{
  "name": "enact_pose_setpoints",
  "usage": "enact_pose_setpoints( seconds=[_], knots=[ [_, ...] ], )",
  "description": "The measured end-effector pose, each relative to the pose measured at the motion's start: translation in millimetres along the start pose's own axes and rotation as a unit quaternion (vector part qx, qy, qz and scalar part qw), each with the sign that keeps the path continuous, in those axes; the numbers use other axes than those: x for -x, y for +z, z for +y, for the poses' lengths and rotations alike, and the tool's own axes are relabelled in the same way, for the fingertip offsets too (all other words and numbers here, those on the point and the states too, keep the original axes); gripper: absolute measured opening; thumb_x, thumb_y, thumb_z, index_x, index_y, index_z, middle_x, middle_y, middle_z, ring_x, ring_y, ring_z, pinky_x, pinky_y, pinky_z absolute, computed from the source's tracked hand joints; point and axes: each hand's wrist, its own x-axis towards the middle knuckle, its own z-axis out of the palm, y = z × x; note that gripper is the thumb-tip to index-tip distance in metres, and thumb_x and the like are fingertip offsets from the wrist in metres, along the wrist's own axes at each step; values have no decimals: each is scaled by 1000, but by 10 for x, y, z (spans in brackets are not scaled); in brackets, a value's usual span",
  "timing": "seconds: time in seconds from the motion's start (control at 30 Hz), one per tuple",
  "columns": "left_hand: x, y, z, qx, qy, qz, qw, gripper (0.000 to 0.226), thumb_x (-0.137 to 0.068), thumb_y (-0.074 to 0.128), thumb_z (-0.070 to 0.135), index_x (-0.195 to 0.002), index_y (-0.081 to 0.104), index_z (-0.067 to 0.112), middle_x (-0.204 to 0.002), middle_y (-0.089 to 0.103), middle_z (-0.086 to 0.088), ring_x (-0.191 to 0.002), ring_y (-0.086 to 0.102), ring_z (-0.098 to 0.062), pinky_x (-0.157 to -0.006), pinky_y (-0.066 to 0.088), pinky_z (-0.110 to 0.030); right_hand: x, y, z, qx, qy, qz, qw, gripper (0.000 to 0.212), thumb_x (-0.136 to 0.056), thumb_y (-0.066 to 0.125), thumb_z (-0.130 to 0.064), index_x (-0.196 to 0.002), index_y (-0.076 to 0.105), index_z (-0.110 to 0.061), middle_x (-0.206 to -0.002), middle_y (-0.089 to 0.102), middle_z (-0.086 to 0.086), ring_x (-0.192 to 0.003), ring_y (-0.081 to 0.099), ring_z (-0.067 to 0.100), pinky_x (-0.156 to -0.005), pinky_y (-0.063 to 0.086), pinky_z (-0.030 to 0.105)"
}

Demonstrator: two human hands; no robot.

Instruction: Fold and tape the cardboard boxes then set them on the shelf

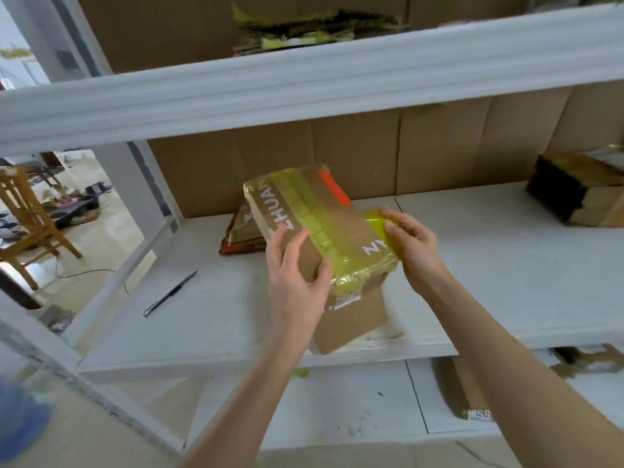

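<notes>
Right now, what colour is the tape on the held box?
Translucent yellow tape on the cardboard box; best seen in head view.

Bystanders at the left edge

A slim, dark pen-like tool [170, 294] lies flat, its pointed end up and to the right. Further left, a wooden chair [30, 224] stands on a pale tiled floor [111, 231], with dark clutter [77, 207] behind it and a thin black cable [84, 273] trailing near its legs. A blurred blue shape [20, 420] fills the bottom-left corner.

Shelf [219, 282] free between pen [170, 293] and taped box [320, 231]; beam [304, 89] overhead.
</notes>
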Motion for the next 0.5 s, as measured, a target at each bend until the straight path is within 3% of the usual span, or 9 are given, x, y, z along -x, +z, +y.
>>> enact_pose_setpoints(
  seconds=[0.13, 0.27, 0.37, 0.43, 0.5],
  knots=[
    [-350, 269, 170, 22, 31, -91, 995, 36, -87, 65, 23, -123, 61, 25, -146, 35, 4, -134, 31, -7, -104, 22, -18, 4, -341, -253, 35, -27, 106, 993, 26, -93, 56, -3, -99, 69, -25, -99, 69, -1, -90, 62, 14, -83, 49, 27],
    [-586, 617, 107, 14, 16, -237, 971, 36, -92, 60, 32, -125, 62, 20, -145, 41, -3, -135, 36, -17, -105, 23, -20, -10, -532, -187, 111, -14, 254, 961, 25, -92, 56, -5, -102, 69, -24, -96, 65, -3, -78, 59, 8, -70, 48, 11],
    [-522, 872, -34, -184, 84, -365, 909, 62, -89, 42, 62, -142, 42, 30, -155, 28, -3, -146, 14, -22, -116, 12, -41, -27, -603, 11, 184, 28, 275, 943, 27, -93, 55, -9, -111, 69, -24, -89, 59, 0, -61, 48, 3, -54, 42, 12],
    [-439, 997, -101, -254, 143, -388, 875, 75, -81, 29, 75, -147, 29, 37, -158, 20, 0, -147, 9, -21, -117, 7, -47, -38, -638, 103, 202, 37, 267, 941, 29, -93, 54, -10, -115, 68, -22, -89, 60, 1, -62, 49, 8, -59, 43, 21],
    [-400, 1098, -168, -273, 186, -385, 861, 70, -85, 30, 72, -147, 23, 41, -159, 15, 0, -147, 12, -23, -117, 9, -46, -63, -690, 151, 217, 43, 266, 938, 29, -94, 54, -12, -117, 68, -22, -93, 60, 0, -69, 52, 12, -67, 42, 23]
  ],
)
